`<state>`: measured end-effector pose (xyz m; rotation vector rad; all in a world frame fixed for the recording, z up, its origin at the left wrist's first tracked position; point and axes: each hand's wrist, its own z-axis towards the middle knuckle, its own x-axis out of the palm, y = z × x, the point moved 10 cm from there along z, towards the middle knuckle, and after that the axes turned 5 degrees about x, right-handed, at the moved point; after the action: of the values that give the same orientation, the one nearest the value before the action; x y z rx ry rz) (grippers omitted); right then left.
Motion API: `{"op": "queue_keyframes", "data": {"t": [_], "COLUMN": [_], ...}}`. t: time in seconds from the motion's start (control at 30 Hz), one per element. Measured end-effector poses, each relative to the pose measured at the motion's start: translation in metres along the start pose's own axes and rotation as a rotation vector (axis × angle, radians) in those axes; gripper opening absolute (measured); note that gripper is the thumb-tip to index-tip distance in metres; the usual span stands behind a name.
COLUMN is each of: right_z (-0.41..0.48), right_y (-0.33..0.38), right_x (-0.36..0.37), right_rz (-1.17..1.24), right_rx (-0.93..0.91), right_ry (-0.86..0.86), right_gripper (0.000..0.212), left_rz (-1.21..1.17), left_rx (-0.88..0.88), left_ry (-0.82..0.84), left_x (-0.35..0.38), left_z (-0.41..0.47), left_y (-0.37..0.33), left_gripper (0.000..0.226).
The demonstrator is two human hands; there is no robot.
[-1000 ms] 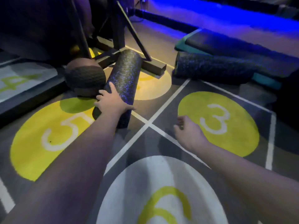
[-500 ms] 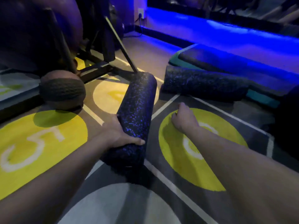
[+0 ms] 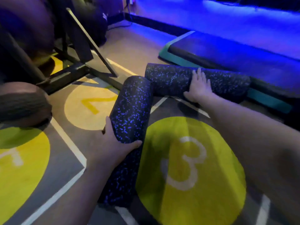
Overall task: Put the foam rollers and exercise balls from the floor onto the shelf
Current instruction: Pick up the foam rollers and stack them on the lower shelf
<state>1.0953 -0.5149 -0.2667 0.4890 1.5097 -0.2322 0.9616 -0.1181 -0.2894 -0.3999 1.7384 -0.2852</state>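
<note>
While the left hand wraps its grip around one foam roller at frame centre, the right hand lies spread over the second roller in the upper middle, likely to carry both together; the textured ball waits at left on the floor.

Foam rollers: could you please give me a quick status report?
Left hand gripping near speckled black foam roller. Right hand laid on far speckled roller, grip unclear. Rollers touching. Dark textured ball on floor.
</note>
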Motion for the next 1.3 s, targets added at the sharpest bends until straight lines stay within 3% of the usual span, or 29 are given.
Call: {"op": "queue_keyframes", "data": {"t": [0.13, 0.23, 0.33, 0.43, 0.47, 0.5, 0.6, 0.63, 0.7, 0.8, 0.9, 1.03, 1.13, 1.17, 1.23, 1.27, 1.3], "right_z": [0.018, -0.020, -0.081, -0.096, -0.078, -0.053, -0.013, -0.021, -0.045, -0.090, -0.146, -0.244, -0.326, -0.354, -0.406, -0.433, -0.454], "right_y": [-0.022, -0.009, 0.028, 0.046, 0.040, 0.024, -0.052, -0.069, -0.072, -0.048, -0.048, -0.057, -0.074, -0.075, -0.078, -0.078, -0.079], "right_x": [0.007, -0.001, 0.004, -0.049, -0.067, -0.077, -0.047, -0.034, -0.020, -0.022, -0.020, -0.029, -0.003, 0.005, 0.017, 0.016, 0.014], "right_rz": [-0.155, -0.186, -0.130, 0.030, 0.039, 0.020, -0.140, -0.229, -0.374, -0.504, -0.487, -0.323, 0.041, 0.213, 0.599, 0.683, 0.694], "right_rx": [-0.059, -0.074, -0.267, -0.370, -0.333, -0.235, 0.112, 0.132, 0.086, 0.030, 0.135, 0.303, 0.508, 0.555, 0.680, 0.718, 0.731], "right_ry": [0.045, -0.139, -0.274, -0.499, -0.516, -0.427, 0.174, 0.275, 0.265, 0.057, 0.004, 0.127, 0.373, 0.442, 0.483, 0.485, 0.468], "right_gripper": [0.117, 0.087, 0.046, 0.032, 0.035, 0.051, 0.147, 0.161, 0.168, 0.153, 0.139, 0.152, 0.156, 0.150, 0.108, 0.088, 0.085], "left_rz": [-0.063, -0.044, 0.102, 0.087, 0.073, 0.073, 0.115, 0.107, 0.073, 0.022, 0.048, 0.181, 0.196, 0.212, 0.267, 0.300, 0.338], "left_rx": [-0.011, -0.010, -0.002, 0.004, 0.004, -0.004, -0.023, -0.022, -0.010, -0.027, -0.008, 0.014, 0.104, 0.152, 0.262, 0.313, 0.339], "left_ry": [-0.020, -0.044, -0.061, -0.062, -0.058, -0.047, -0.032, -0.039, -0.037, -0.021, -0.036, -0.008, 0.030, 0.035, 0.043, 0.041, 0.038], "left_x": [-0.001, -0.002, 0.000, 0.000, -0.001, 0.001, 0.005, 0.005, 0.008, 0.012, 0.010, 0.010, 0.012, 0.016, 0.026, 0.031, 0.036], "left_z": [0.003, -0.003, -0.012, -0.012, -0.010, -0.008, -0.009, -0.011, -0.011, -0.008, -0.009, -0.024, -0.048, -0.062, -0.105, -0.127, -0.144], "left_y": [0.004, -0.005, -0.021, -0.018, -0.015, -0.013, -0.014, -0.017, -0.022, -0.018, -0.020, -0.037, -0.048, -0.049, -0.048, -0.046, -0.043], "left_gripper": [0.148, 0.147, 0.142, 0.143, 0.143, 0.143, 0.143, 0.144, 0.146, 0.147, 0.149, 0.142, 0.137, 0.136, 0.132, 0.130, 0.126]}}
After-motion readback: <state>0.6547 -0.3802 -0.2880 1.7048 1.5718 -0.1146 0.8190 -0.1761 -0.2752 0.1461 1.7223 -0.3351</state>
